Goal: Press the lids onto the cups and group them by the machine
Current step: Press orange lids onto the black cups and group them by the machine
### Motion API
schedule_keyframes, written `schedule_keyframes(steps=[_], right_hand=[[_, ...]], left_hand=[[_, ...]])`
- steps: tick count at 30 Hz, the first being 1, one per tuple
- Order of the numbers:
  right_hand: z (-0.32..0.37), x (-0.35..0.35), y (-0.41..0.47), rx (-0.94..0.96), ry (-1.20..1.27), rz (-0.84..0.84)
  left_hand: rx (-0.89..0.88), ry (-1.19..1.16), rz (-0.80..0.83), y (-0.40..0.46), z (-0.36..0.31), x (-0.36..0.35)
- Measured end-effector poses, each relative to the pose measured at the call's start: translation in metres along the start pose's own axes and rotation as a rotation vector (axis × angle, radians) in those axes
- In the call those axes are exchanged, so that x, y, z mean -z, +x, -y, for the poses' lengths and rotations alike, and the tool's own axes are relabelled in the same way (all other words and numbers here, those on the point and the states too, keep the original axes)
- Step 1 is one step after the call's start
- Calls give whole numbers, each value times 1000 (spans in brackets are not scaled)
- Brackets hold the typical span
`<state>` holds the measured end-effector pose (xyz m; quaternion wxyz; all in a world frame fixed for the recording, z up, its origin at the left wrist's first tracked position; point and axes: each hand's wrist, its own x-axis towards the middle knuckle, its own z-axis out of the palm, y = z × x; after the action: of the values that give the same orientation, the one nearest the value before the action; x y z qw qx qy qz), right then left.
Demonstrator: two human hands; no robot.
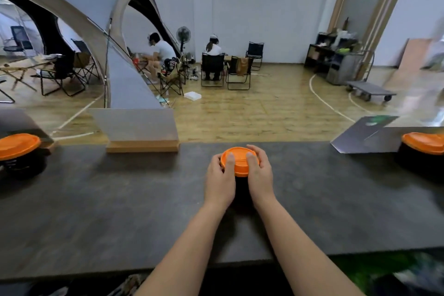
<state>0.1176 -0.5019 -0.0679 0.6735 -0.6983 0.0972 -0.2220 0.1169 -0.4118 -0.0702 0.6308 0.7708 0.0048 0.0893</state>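
A dark cup [242,187] stands near the middle of the dark counter [120,199], topped by an orange lid [240,160]. The cup is clasped from both sides: the left hand [219,181] is wrapped round its left side with the thumb laid on the lid, and the right hand [260,175] is wrapped round its right side, thumb likewise on the lid. A second lidded cup [16,151] is seen at the far left edge, and a third lidded cup [422,151] at the far right, beside a tilted metal sheet [365,137]. A clear panel in a wooden base [141,134] stands at the counter's back edge.
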Motion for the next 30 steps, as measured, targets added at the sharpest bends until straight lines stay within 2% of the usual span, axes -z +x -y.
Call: schedule_keyframes(steps=[5,15,21,26,30], right_hand=[[2,0,4,31,49,99],[-5,-9,5,-4,179,64],[-1,-6,8,-103,224,85],[-3,-17,8,-93,288,-19],[-4,-14,11,-30,213,15]], left_hand=[[-74,-78,-62,9,-13,-5],[-145,-203,-97,16,2,-12],[-72,-274,-88,13,5,-14],[-82,-457,-65,18,9,-18],[-106,-498,-59,22,10,-19]])
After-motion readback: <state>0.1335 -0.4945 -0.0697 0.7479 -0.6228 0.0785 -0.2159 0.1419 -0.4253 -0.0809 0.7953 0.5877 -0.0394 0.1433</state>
